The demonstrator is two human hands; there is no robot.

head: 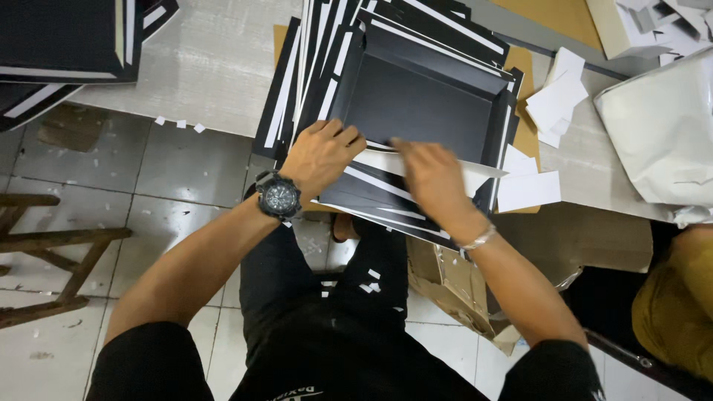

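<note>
A black folded box tray (423,104) with raised walls lies on top of a fanned stack of black-and-white cardboard sheets (319,52) on the work table. My left hand (321,154), with a dark wristwatch, rests on the tray's near left corner, fingers curled over its edge. My right hand (433,176), blurred by motion and wearing a silver bracelet, presses on the near wall of the tray and a white strip (379,160) along it.
More black sheets (67,44) lie at the top left. White paper pieces (553,100) and a white bag (661,134) sit at the right. A wooden stool frame (52,245) stands on the tiled floor. Someone in yellow (679,304) sits at the right edge.
</note>
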